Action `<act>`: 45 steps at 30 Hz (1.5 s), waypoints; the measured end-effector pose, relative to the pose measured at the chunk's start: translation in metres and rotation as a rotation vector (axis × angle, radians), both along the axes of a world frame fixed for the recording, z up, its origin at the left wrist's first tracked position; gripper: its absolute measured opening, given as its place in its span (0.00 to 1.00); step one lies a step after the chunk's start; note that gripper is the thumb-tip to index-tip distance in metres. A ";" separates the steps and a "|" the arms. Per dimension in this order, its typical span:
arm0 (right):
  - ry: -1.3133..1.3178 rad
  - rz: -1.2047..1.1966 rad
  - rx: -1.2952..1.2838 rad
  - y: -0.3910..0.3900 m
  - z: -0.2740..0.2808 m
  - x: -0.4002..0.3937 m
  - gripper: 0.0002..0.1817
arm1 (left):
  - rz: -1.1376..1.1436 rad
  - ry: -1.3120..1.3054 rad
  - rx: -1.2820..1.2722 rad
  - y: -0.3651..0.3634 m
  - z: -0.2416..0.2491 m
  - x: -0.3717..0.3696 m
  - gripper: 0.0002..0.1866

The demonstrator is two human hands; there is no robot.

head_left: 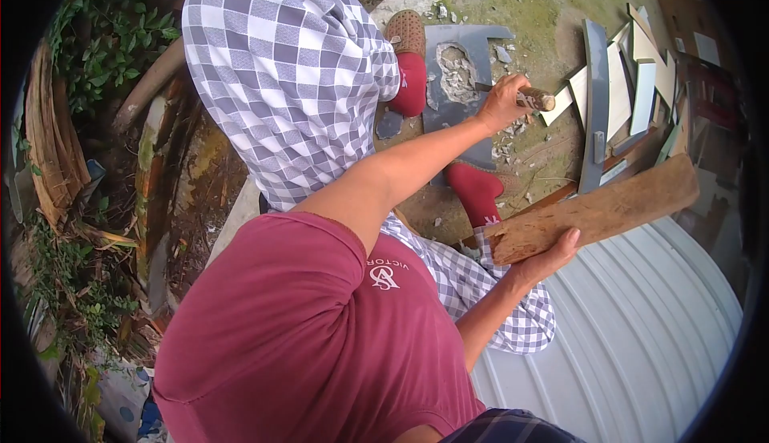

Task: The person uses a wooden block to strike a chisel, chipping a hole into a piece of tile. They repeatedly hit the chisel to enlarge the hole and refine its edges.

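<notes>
My left hand (506,105) is closed round the wooden handle of a chisel (541,101). Its dark blade points left into a ragged, crumbled hollow (456,73) in a flat grey panel (479,126) on the ground. A long, rough wooden plank (593,209) rests in my right hand (551,260), with the thumb along its near side and the fingers hidden underneath. The plank slants up to the right, apart from the chisel. My feet, in red socks and brown clogs (406,34), stand on either side of the panel.
Broken grey and white strips (594,106) lie piled to the right of the panel. Pale ribbed sheeting (609,331) spreads beside my right leg. Small grey chips (503,54) litter the mossy concrete. Plants (104,50) and dry stalks (56,138) line the left side.
</notes>
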State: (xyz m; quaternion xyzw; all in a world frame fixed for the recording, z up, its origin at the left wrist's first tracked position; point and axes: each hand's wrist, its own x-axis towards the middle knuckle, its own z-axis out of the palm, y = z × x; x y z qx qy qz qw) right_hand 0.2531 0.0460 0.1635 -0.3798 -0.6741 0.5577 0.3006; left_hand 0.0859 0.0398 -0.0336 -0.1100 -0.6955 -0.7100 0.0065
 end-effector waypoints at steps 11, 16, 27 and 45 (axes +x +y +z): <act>-0.475 0.352 -0.049 -0.006 -0.060 -0.017 0.28 | -0.023 -0.014 0.016 -0.001 -0.001 -0.001 0.17; -0.207 0.215 -0.212 -0.001 -0.037 -0.011 0.31 | -0.081 -0.015 -0.036 -0.004 -0.007 0.016 0.17; -0.133 0.037 -0.293 -0.005 -0.041 0.013 0.31 | -0.114 0.240 -0.018 0.002 0.005 0.002 0.19; -0.064 0.091 -0.082 -0.002 -0.019 -0.002 0.33 | -0.016 0.096 -0.037 -0.010 0.001 -0.005 0.19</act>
